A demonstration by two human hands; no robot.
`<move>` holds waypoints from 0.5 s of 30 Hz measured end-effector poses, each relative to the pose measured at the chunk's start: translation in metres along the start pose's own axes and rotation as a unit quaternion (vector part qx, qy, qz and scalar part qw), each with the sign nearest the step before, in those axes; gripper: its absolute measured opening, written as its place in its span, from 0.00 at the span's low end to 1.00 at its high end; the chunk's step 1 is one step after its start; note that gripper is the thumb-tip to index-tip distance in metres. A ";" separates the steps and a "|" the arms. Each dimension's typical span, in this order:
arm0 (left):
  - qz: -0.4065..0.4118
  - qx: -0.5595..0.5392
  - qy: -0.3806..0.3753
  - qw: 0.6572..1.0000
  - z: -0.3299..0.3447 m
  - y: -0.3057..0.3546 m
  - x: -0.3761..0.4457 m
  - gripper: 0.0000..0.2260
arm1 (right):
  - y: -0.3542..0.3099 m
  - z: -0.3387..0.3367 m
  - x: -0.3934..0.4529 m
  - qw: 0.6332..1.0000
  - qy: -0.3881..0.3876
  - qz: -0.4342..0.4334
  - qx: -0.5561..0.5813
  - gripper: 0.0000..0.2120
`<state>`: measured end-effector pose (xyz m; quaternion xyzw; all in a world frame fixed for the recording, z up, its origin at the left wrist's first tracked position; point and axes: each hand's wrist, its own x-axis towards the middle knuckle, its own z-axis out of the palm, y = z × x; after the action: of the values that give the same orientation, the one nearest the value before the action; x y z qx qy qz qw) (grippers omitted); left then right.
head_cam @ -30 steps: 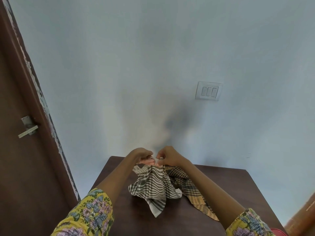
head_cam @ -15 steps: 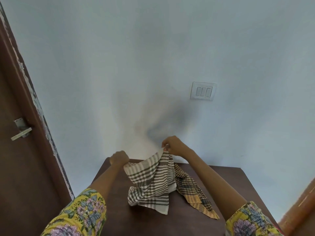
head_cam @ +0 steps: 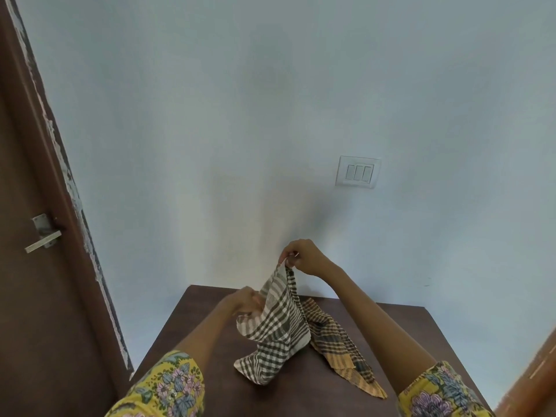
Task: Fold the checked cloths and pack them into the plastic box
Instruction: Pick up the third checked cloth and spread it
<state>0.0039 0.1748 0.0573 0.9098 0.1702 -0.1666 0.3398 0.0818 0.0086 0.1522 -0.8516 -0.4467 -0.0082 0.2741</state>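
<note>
Your right hand [head_cam: 304, 256] pinches the white cloth's [head_cam: 278, 329] top corner; your left hand [head_cam: 245, 300] seems to grip its side edge. Its tail touches the worktop [head_cam: 192, 326], overlapping an orange cloth [head_cam: 340, 341]. A door [head_cam: 36, 296] stands left.

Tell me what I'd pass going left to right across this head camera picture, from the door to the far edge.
Door handle → left hand → white-and-dark checked cloth → right hand → orange checked cloth → light switch plate.
</note>
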 end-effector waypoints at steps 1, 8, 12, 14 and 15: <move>-0.005 0.029 0.003 1.000 0.005 -0.003 0.001 0.16 | 0.000 -0.001 -0.001 1.000 0.011 0.005 0.004 0.15; -0.011 0.266 0.052 0.963 0.008 -0.022 -0.003 0.14 | 0.019 -0.019 -0.012 0.995 0.081 0.048 0.018 0.11; 0.064 0.264 0.163 0.949 -0.051 -0.005 -0.015 0.12 | 0.053 -0.036 -0.026 0.990 0.070 0.119 -0.031 0.09; 0.117 0.242 0.228 0.936 -0.086 0.014 -0.021 0.09 | 0.065 -0.042 -0.032 0.985 0.084 0.152 -0.018 0.07; 0.136 0.239 0.263 0.925 -0.100 0.022 -0.025 0.08 | 0.067 -0.044 -0.033 0.982 0.102 0.160 0.002 0.06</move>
<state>0.0102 0.2222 0.1515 0.9896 0.0828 0.0905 0.0748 0.1229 -0.0674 0.1500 -0.9064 -0.2744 -0.0499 0.3173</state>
